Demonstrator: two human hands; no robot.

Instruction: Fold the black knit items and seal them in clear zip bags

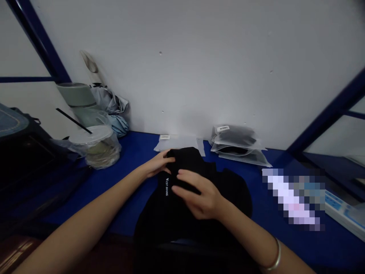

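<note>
A black cloth item (182,224) with small white lettering lies bunched on the blue table and hangs over its front edge. At the item's upper left corner, my left hand (159,163) pinches the black cloth between thumb and fingers. My right hand (199,194) is over the middle of the cloth, just right of the lettering, its fingers bent and apart with nothing visible between them. Behind the cloth lies a flat translucent bag (178,142) with a white label.
Several translucent zip bags (236,142) with dark contents are stacked at the back right. A bagged cup (99,146) with a black straw, a green tumbler (78,97) and umbrellas stand left. A power strip (345,213) and a pixelated patch are right.
</note>
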